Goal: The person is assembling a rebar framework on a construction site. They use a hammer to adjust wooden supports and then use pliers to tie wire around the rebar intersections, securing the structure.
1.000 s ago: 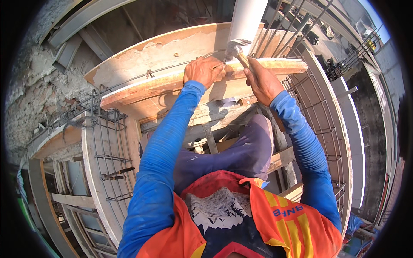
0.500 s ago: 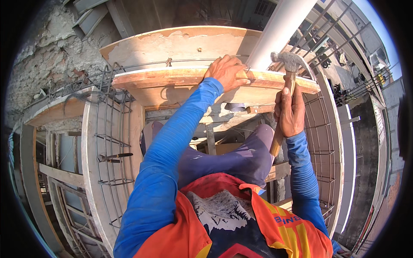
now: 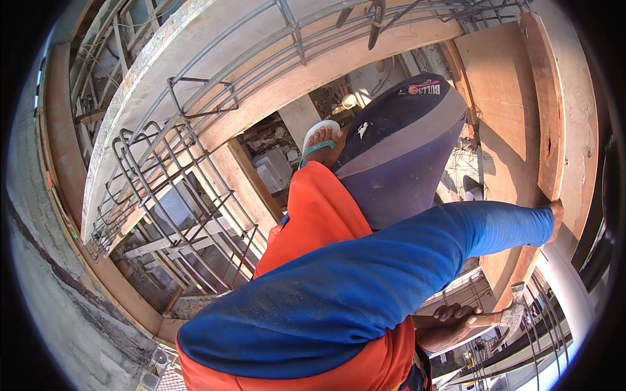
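My left arm stretches across to the far right, where my left hand rests at the edge of a long wooden board. Its fingers are mostly hidden behind the sleeve and the board. Lower down, below that arm, my right hand is closed round the wooden handle of a hammer. The steel hammer head is beside the lower end of the board. Whether it touches the wood I cannot tell.
A cage of bent steel rebar runs along the formwork panel on the left and top. Pliers hang on the rebar. My sandalled foot stands above a deep gap. A white pipe rises at lower right.
The view has swung to the left, so the board and both hands now appear at the right side. The hammer stays in my right hand, and my left hand remains at the board.
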Demonstrator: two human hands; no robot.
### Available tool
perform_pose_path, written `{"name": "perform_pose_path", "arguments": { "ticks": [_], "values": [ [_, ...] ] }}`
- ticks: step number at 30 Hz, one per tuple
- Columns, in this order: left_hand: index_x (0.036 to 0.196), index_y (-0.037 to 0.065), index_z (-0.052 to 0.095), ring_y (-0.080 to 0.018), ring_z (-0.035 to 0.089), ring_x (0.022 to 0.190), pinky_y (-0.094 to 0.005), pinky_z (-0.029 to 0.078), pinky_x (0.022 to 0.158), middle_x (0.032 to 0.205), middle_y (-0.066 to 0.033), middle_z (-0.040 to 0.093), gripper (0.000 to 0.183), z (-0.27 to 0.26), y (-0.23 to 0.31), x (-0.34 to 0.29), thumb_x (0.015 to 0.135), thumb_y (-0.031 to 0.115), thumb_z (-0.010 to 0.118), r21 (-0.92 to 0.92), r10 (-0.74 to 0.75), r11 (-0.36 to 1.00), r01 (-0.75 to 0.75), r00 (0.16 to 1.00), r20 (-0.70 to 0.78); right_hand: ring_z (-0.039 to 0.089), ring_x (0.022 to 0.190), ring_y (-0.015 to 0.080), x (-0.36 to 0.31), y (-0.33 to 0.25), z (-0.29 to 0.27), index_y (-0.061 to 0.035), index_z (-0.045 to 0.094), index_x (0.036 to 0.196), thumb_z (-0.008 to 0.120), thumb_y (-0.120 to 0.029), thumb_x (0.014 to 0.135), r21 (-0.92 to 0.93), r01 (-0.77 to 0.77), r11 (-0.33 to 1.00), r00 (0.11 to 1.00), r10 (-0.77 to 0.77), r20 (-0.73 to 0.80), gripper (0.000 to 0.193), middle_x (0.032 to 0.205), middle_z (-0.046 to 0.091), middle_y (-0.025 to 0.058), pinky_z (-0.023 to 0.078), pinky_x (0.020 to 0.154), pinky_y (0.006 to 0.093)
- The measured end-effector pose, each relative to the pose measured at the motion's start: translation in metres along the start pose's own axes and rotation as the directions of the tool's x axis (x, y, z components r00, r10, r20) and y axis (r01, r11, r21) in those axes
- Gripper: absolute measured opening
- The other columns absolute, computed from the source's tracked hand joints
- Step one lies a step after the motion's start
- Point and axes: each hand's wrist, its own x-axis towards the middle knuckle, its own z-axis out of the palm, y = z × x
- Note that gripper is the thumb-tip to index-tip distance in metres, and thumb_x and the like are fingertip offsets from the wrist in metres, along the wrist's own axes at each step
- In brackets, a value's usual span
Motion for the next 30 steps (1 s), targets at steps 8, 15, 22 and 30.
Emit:
{"name": "perform_pose_path", "arguments": {
  "ticks": [8, 15, 22, 30],
  "values": [
    [0.132, 0.021, 0.069, -0.0223, 0.06, 0.127, -0.0564, 0.043, 0.106, 0.136, -0.0015, 0.067, 0.041, 0.005, -0.01, 0.068, 0.099, 0.038, 0.052, -0.116, -0.156, 0.979, 0.167, 0.983, 0.098, 0.041, 0.048, 0.0144, 0.008, -0.009, 0.02, -0.0438, 0.023, 0.154, 0.028, -0.039, 0.11, 0.189, -0.188, 0.964, 0.971, 0.153, 0.186, 0.045, 0.069, 0.043, -0.0011, 0.039, 0.043, 0.0315],
    [0.131, 0.02, 0.07, -0.0255, 0.061, 0.127, -0.055, 0.043, 0.106, 0.134, -0.0038, 0.068, 0.045, 0.01, -0.021, 0.071, 0.095, 0.044, 0.057, -0.139, -0.145, 0.979, 0.153, 0.987, 0.061, 0.051, 0.064, 0.0187, 0.019, 0.011, -0.028, -0.034, 0.041, 0.145, 0.037, -0.043, 0.109, 0.311, -0.312, 0.898, 0.86, 0.127, 0.494, 0.038, 0.078, 0.052, 0.0016, 0.048, 0.06, 0.0403],
    [0.13, 0.022, 0.07, -0.0252, 0.061, 0.125, -0.0547, 0.045, 0.104, 0.133, -0.0032, 0.068, 0.043, 0.012, -0.02, 0.067, 0.095, 0.044, 0.059, -0.161, -0.141, 0.975, 0.153, 0.986, 0.088, 0.06, 0.077, 0.0221, 0.032, 0.038, -0.071, -0.0265, 0.057, 0.137, 0.044, -0.047, 0.107, 0.34, -0.448, 0.827, 0.681, 0.069, 0.729, 0.039, 0.085, 0.06, 0.0032, 0.055, 0.077, 0.048],
    [0.129, 0.024, 0.071, -0.0248, 0.062, 0.124, -0.0542, 0.047, 0.102, 0.133, -0.0025, 0.068, 0.041, 0.013, -0.024, 0.067, 0.094, 0.043, 0.061, -0.173, -0.133, 0.974, 0.149, 0.986, 0.098, 0.054, 0.071, 0.0192, 0.038, 0.033, -0.056, -0.0196, 0.053, 0.138, 0.048, -0.047, 0.106, 0.349, -0.264, 0.899, 0.82, 0.019, 0.572, 0.043, 0.081, 0.055, 0.0036, 0.047, 0.067, 0.0451]
  ]
}}
